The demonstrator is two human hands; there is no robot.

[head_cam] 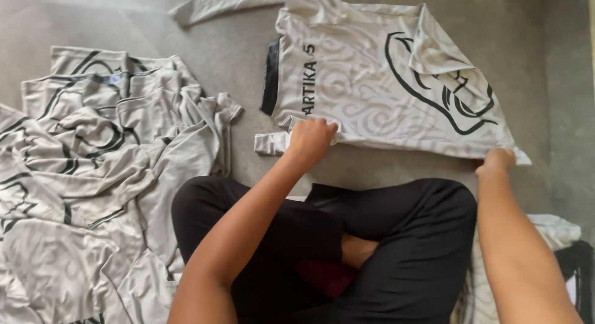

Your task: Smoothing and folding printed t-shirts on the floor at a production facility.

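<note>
both hands (312, 140) pinch the swirl-patterned pale jersey's (378, 82) near edge.

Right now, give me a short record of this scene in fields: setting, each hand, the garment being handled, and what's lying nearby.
setting: person sitting cross-legged on a grey carpet, seen from above
left hand: left hand closed on the near edge of the shirt, by the collar end
right hand: right hand gripping the near edge at the hem end
garment: pale long-sleeved shirt with black markings, spread flat, far corner folded over
nearby: heap of similar shirts on the person's left
clothing: black trousers
</note>
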